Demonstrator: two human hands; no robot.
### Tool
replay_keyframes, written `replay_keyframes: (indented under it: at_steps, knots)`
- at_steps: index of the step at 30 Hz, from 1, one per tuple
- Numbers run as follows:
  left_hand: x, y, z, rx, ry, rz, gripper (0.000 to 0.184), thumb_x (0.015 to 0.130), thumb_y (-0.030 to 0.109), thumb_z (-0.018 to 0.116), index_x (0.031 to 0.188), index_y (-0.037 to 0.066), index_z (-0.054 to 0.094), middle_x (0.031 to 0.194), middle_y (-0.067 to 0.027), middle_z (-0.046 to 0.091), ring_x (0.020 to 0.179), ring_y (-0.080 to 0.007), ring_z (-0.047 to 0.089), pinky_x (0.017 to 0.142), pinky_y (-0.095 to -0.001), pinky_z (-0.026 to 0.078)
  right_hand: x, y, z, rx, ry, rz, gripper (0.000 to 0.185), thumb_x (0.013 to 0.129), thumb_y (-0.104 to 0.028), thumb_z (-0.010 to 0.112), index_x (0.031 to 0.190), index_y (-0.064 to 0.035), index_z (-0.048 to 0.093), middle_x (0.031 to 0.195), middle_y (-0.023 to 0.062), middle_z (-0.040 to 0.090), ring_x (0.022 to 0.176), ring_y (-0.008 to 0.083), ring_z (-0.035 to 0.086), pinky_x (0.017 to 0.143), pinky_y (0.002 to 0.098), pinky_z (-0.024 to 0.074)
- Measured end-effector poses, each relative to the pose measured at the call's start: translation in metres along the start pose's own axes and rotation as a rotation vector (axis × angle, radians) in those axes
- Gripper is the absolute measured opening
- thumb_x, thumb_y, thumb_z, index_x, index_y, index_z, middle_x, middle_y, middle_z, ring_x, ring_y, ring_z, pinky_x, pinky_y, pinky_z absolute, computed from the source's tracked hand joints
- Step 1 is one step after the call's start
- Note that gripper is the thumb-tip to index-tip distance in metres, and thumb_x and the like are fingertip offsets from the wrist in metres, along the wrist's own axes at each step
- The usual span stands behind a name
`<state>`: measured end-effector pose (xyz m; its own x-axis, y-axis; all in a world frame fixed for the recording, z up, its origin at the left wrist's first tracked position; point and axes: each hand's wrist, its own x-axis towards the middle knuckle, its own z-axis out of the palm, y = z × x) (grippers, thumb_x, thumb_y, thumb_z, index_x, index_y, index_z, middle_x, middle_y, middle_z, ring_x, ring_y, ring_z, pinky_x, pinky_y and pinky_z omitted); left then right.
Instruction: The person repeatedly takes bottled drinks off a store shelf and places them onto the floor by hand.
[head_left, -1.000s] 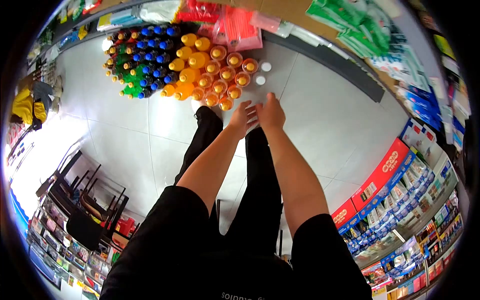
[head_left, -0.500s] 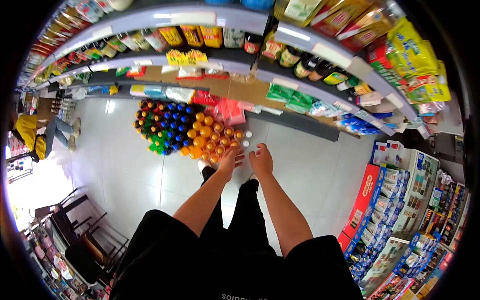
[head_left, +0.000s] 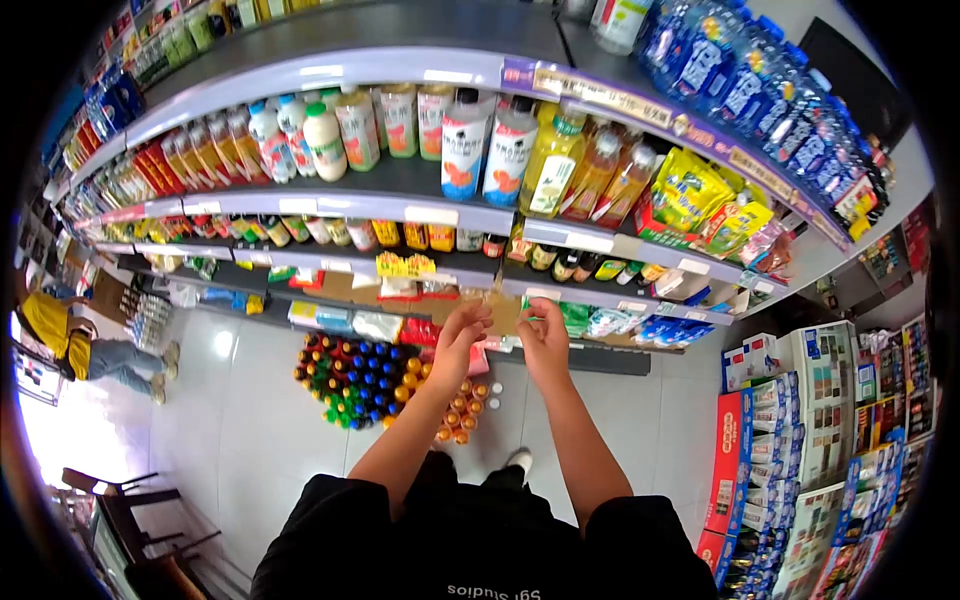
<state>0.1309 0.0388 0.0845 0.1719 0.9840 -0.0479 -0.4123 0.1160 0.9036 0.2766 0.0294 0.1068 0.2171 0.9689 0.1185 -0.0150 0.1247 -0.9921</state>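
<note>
My left hand point(head_left: 462, 336) is raised in front of the lower shelves, its fingers loosely bent and apart, with nothing visible in it. Beside it, at the same height, my right hand point(head_left: 543, 338) is also empty, with curled fingers and a gap between thumb and forefinger. Both hands appear in front of a brown cardboard piece point(head_left: 450, 312) and green packets point(head_left: 578, 317) on the bottom shelf. Below them on the floor stands a tight group of bottles with blue caps point(head_left: 372, 382), orange-capped bottles point(head_left: 466, 408) and green ones point(head_left: 345, 408). My left forearm hides part of the group.
Shelving point(head_left: 400, 205) curves across the front, with white-labelled bottles point(head_left: 466, 150), a yellow oil bottle point(head_left: 553, 165) and yellow bags point(head_left: 690, 190). A red display box point(head_left: 728, 470) stands right. Dark chairs point(head_left: 140, 530) are lower left; a person in yellow point(head_left: 50, 325) stands far left.
My view has tilted up, bringing higher shelves into sight. Both hands have risen from near the floor bottles to in front of the lower shelves, still empty.
</note>
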Motion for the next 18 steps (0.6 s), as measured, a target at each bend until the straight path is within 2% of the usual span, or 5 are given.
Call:
replay_keyframes:
  at_steps: [3, 6, 9, 14, 18]
  knots:
    - [0.007, 0.061, 0.017, -0.029, -0.088, 0.140, 0.043, 0.084, 0.011, 0.043, 0.126, 0.004, 0.041, 0.118, -0.0093, 0.052, 0.106, -0.0190, 0.051, 0.088, -0.0312, 0.039, 0.015, -0.042, 0.015, 0.101, -0.029, -0.214, 0.038, 0.078, 0.004, 0.056, 0.113, -0.0038, 0.045, 0.096, 0.0050, 0.050, 0.074, 0.0069, 0.051, 0.064, 0.0201, 0.0425]
    - [0.015, 0.105, 0.025, -0.015, -0.187, 0.262, 0.045, 0.082, 0.006, 0.043, 0.127, 0.004, 0.039, 0.119, -0.0099, 0.050, 0.108, -0.0187, 0.049, 0.090, -0.0305, 0.038, 0.022, -0.086, 0.024, 0.085, -0.027, -0.304, 0.038, 0.078, 0.006, 0.055, 0.113, -0.0034, 0.045, 0.097, 0.0059, 0.050, 0.076, 0.0091, 0.053, 0.064, 0.0211, 0.0438]
    - [0.020, 0.138, 0.036, 0.044, -0.219, 0.387, 0.045, 0.082, 0.010, 0.041, 0.126, 0.002, 0.040, 0.119, -0.0132, 0.052, 0.106, -0.0221, 0.051, 0.090, -0.0346, 0.039, 0.028, -0.119, 0.029, 0.113, -0.035, -0.402, 0.040, 0.077, 0.006, 0.055, 0.115, -0.0035, 0.043, 0.097, 0.0054, 0.050, 0.083, 0.0119, 0.056, 0.069, 0.0228, 0.0451]
    - [0.041, 0.182, 0.056, 0.112, -0.330, 0.594, 0.045, 0.083, 0.011, 0.045, 0.127, 0.002, 0.039, 0.120, -0.0133, 0.051, 0.107, -0.0225, 0.051, 0.090, -0.0343, 0.038, 0.038, -0.173, 0.029, 0.198, -0.011, -0.473, 0.041, 0.077, 0.007, 0.053, 0.115, -0.0035, 0.043, 0.102, 0.0076, 0.051, 0.086, 0.0128, 0.055, 0.072, 0.0245, 0.0456]
    - [0.056, 0.216, 0.075, 0.112, -0.384, 0.637, 0.046, 0.083, 0.010, 0.045, 0.127, 0.001, 0.039, 0.119, -0.0124, 0.051, 0.109, -0.0215, 0.049, 0.093, -0.0339, 0.036, 0.052, -0.207, 0.020, 0.143, 0.009, -0.592, 0.040, 0.079, 0.003, 0.054, 0.117, -0.0025, 0.043, 0.109, 0.0112, 0.052, 0.098, 0.0168, 0.052, 0.083, 0.0280, 0.0429]
